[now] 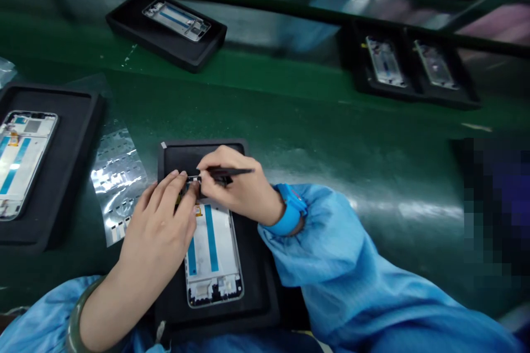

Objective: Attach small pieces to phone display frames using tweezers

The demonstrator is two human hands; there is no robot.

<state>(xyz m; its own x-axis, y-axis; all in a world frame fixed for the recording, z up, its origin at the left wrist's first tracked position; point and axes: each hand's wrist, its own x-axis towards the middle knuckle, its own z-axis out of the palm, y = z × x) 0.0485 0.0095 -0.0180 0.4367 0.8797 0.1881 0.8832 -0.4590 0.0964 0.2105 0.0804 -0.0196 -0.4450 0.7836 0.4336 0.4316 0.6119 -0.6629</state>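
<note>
A phone mid-frame point(223, 242), whitish with blue strips, lies in a black foam tray point(259, 287) in front of me. At its upper left corner my left hand point(163, 220) holds it, fingers bent over the edge and thumb on the inner face. My right hand point(238, 185) pinches slim black tweezers point(229, 171) above the upper end of the frame. Their tips are hidden behind the fingers, so I cannot tell whether they grip a part. An orange flex piece point(198, 210) shows beside the left thumb.
A clear plastic sheet with small pieces point(118, 176) lies left of my tray. Farther left, another black tray point(74, 160) holds a phone frame point(25, 160). More trays stand at the back, one left point(136, 27) and a double one right point(418, 91), on the green bench point(331, 138).
</note>
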